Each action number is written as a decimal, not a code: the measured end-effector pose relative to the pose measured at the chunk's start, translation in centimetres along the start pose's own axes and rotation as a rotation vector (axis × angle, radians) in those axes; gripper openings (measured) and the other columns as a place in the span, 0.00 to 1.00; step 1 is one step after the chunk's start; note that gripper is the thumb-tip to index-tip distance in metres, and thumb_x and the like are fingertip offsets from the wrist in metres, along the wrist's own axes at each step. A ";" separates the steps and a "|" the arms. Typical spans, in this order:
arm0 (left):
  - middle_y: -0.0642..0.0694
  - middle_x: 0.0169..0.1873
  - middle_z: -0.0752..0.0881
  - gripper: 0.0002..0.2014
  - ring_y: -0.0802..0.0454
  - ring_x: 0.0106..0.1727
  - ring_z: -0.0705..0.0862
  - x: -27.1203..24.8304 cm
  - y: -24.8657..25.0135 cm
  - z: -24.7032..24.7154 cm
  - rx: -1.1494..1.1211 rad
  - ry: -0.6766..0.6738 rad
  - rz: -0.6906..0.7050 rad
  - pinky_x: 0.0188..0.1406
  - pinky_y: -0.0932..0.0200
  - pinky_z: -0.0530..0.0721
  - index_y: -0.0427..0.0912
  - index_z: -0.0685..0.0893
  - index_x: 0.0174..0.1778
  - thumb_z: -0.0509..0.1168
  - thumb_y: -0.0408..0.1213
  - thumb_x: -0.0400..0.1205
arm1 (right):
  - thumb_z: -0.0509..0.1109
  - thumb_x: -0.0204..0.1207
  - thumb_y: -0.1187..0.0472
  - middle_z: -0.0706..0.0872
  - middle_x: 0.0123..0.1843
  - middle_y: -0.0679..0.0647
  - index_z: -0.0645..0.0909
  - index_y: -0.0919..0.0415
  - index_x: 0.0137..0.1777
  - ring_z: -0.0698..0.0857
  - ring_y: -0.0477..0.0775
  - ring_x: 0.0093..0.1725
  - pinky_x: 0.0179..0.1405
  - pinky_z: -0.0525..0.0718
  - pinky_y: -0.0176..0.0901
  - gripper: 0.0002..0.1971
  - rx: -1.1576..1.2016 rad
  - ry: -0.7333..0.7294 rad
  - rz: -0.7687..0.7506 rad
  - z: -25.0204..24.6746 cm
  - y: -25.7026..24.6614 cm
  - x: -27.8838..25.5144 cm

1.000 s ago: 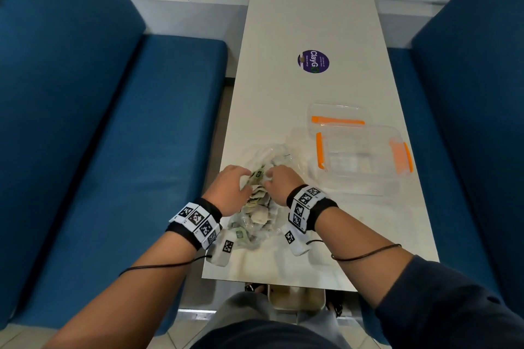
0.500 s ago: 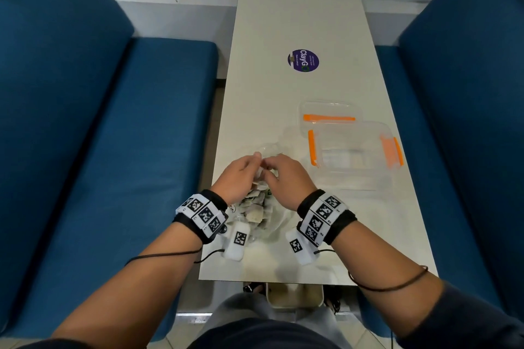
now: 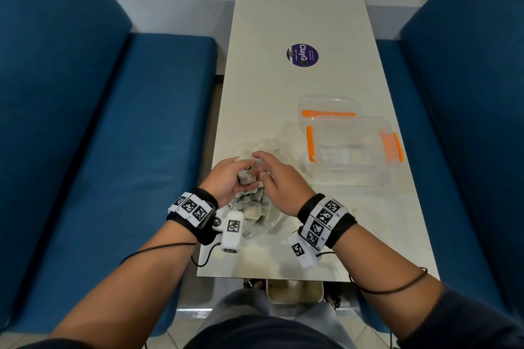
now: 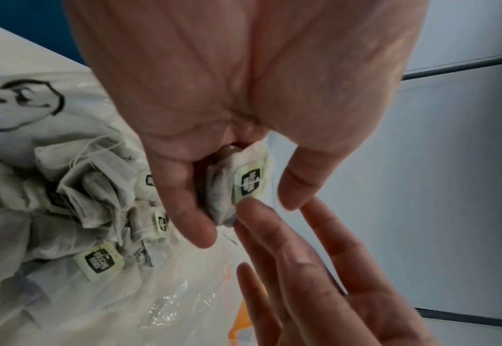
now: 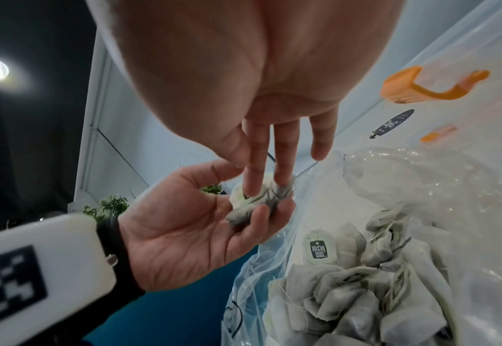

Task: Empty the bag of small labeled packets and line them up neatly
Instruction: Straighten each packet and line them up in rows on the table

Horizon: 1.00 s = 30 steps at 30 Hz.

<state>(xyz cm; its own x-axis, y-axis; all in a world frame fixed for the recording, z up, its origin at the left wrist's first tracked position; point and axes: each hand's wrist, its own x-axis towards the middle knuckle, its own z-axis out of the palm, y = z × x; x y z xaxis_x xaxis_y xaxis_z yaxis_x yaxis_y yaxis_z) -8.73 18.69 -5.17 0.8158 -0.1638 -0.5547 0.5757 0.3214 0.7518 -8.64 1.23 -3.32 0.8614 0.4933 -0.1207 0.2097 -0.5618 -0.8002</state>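
— Packets? Where?
— One small tea packet with a pale green label, pinched in the curled fingers of the left hand, lifted just above the clear plastic bag. Rest of the packets heaped inside that bag, strings tangled, labels facing every way.
— And the right hand?
— Loose and spread, fingers straight, two fingertips touching the held packet from above. Gripping nothing.
— Bag itself?
— Lying on the white table near its front edge, between both wrists, mouth spread open toward the far end.
— Anything beside it?
— Clear container with orange clips just to the right, apart from the bag; its lid behind it, partly tucked under. Purple round sticker farther up the table. Blue benches on either side.
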 end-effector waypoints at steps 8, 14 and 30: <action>0.35 0.47 0.89 0.07 0.44 0.47 0.91 -0.4 -0.2 0.3 0.140 0.064 0.039 0.41 0.59 0.90 0.32 0.86 0.57 0.63 0.25 0.88 | 0.66 0.87 0.62 0.90 0.55 0.45 0.84 0.55 0.66 0.87 0.38 0.52 0.54 0.81 0.31 0.12 0.193 0.244 0.093 -1.4 1.3 0.5; 0.33 0.51 0.90 0.10 0.41 0.50 0.90 -0.7 -0.1 0.7 0.240 -0.073 0.057 0.53 0.51 0.91 0.30 0.84 0.64 0.66 0.27 0.88 | 0.74 0.81 0.47 0.91 0.52 0.44 0.89 0.52 0.59 0.90 0.45 0.50 0.56 0.88 0.45 0.13 0.179 0.136 0.225 -1.7 2.5 0.6; 0.37 0.53 0.91 0.08 0.45 0.50 0.90 -1.4 -1.6 5.4 0.160 0.050 0.145 0.45 0.56 0.90 0.33 0.87 0.60 0.67 0.30 0.87 | 0.76 0.79 0.52 0.87 0.42 0.47 0.83 0.49 0.46 0.84 0.44 0.37 0.42 0.84 0.34 0.05 0.287 0.420 0.289 -3.2 2.9 -3.5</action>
<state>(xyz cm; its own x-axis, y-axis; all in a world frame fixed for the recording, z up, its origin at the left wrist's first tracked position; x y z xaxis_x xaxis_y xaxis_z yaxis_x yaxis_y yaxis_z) -10.50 13.35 -3.61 0.8890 -0.0787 -0.4511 0.4577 0.1857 0.8695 -9.59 -4.23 -3.37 0.9869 0.0081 -0.1610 -0.1441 -0.4034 -0.9036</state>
